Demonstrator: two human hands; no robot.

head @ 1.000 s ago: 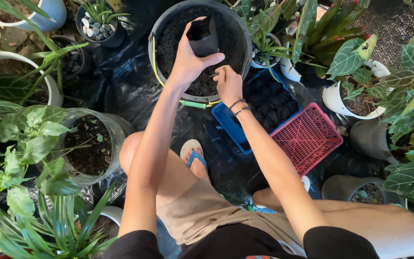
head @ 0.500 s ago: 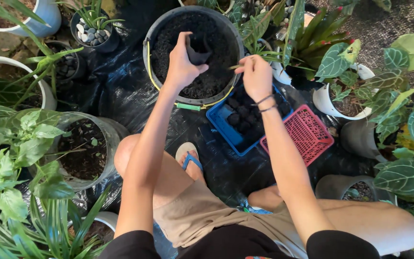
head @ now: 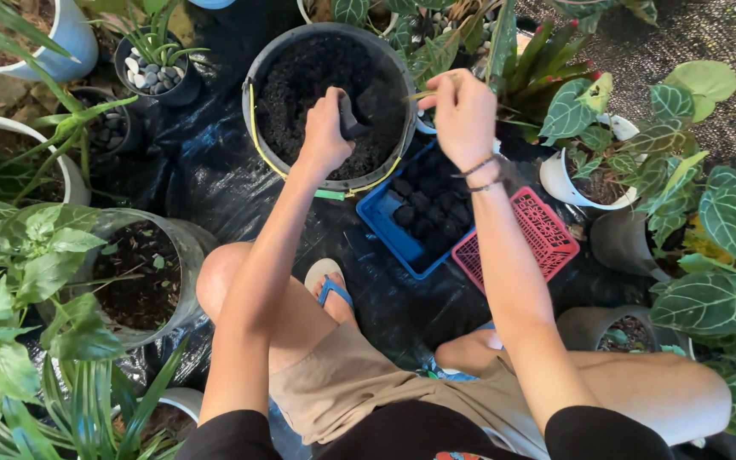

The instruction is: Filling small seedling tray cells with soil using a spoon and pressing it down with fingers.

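L hand (head: 325,136) fingers wrapped round soft black grow bag (head: 349,119) in crumbly-soil bucket (head: 257,60), R hand (head: 463,106) pinching thin stick (head: 419,95)

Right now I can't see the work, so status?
Left hand grips small black bag over soil bucket. Right hand pinches thin stem. Nothing blocking.

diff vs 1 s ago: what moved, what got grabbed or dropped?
The right hand lifted out of the soil bucket and swung right, now above the blue tray, keeping the thin green stem pinched in its fingers. The left hand lowered the small black pot from raised and upright down into the soil. Nothing newly taken or let go. Bucket, blue tray and pink basket stayed put.
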